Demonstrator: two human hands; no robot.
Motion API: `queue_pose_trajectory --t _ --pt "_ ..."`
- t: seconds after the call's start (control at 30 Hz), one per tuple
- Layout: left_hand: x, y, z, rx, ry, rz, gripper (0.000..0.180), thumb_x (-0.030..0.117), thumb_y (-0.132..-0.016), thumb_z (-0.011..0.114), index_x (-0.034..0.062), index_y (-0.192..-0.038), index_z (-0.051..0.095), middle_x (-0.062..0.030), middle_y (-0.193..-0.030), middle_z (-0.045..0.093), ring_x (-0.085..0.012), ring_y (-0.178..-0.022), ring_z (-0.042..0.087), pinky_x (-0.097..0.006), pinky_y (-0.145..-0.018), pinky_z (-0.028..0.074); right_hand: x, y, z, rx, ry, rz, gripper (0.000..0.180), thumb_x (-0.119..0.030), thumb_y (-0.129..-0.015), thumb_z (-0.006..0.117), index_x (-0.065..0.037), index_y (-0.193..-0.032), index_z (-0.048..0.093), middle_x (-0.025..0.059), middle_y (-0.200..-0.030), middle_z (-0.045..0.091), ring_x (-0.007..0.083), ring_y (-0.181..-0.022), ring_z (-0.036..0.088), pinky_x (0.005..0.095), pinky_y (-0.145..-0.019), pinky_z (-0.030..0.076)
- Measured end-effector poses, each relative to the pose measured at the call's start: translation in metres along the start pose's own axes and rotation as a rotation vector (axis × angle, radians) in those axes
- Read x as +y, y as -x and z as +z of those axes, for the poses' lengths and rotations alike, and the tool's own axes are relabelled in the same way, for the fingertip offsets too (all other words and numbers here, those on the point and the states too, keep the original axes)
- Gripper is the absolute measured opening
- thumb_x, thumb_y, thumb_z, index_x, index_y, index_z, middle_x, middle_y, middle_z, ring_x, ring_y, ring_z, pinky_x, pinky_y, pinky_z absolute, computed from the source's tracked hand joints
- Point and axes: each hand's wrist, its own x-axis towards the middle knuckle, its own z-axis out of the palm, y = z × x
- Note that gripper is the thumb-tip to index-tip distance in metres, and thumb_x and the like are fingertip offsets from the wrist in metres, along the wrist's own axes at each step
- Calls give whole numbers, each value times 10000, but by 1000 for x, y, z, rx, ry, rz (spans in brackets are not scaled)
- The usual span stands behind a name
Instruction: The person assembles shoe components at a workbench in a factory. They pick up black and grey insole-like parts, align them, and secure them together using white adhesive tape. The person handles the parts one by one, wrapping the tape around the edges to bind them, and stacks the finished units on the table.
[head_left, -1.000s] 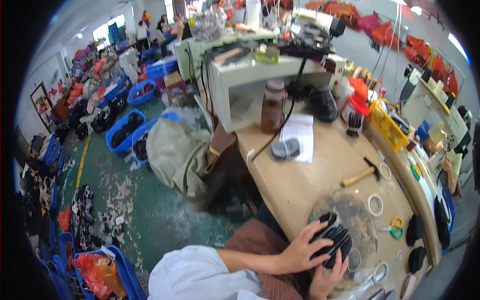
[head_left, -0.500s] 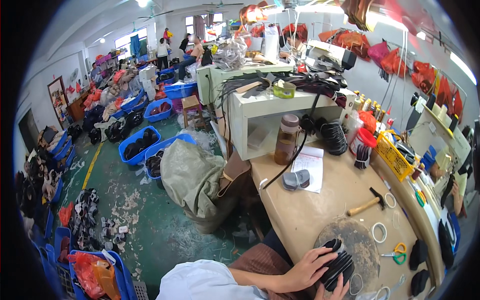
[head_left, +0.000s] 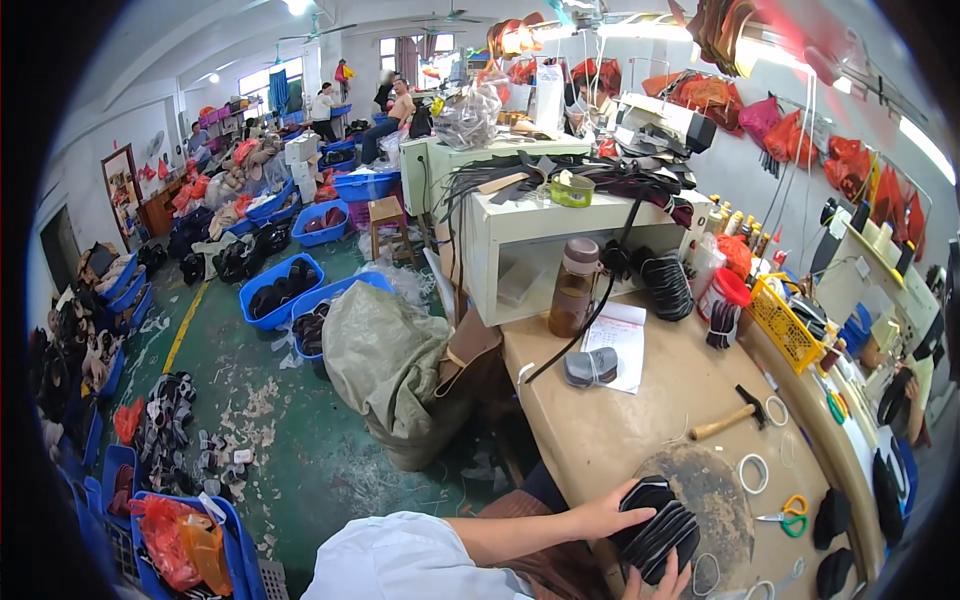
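Note:
Both my hands grip a thick bundle of layered black pieces with pale edges (head_left: 655, 530) over the round worn board (head_left: 728, 510) on the table. My left hand (head_left: 608, 512) lies against its left side, thumb across the top and the other fingers largely hidden. My right hand (head_left: 662, 582) holds its near end with curved fingers and is partly cut off by the lower edge. A loose pale ring (head_left: 694, 572) lies beside the bundle. Right of the board are scissors with orange and green handles (head_left: 794, 517) and black pieces (head_left: 832, 518).
Beyond the board lie a wooden-handled hammer (head_left: 722, 422) and a white tape roll (head_left: 743, 474). A brown bottle (head_left: 574, 290), a paper pad (head_left: 630, 345) and a grey bundle (head_left: 590, 367) stand farther back. A big sack (head_left: 385, 350) and blue tubs (head_left: 265, 318) are on the floor at left.
My left hand has shifted back to the left edge of the bundle, its fingers no longer lying across the top. The bundle has turned and more of its layered top shows.

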Motion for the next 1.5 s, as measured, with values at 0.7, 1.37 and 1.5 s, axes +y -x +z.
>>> queue_pose_trajectory --t 0.7,1.37,1.5 --pt "-38 6 20 253 209 175 528 198 -959 570 -7 -1391 347 -91 -1294 506 -153 -1196 465 -294 -1030 370 -9 -23 -8 -137 74 -140 556 -63 -787 704 -103 -1313 529 259 -1340 434 426 -1177 480 422 -961 424" --pt "-48 5 15 253 213 174 506 179 -958 569 -6 -1383 366 -81 -1275 522 -150 -1183 478 -293 -1029 372 -5 -17 -5 -111 54 -111 524 -88 -780 719 -80 -1279 559 244 -1335 447 420 -1187 471 434 -996 391" --pt "-45 5 14 242 198 173 507 189 -960 566 -8 -1382 366 -84 -1276 522 -151 -1182 477 -292 -1028 370 -1 -17 -4 -109 24 -84 531 -77 -774 720 -81 -1280 558 235 -1332 453 409 -1183 477 424 -981 408"
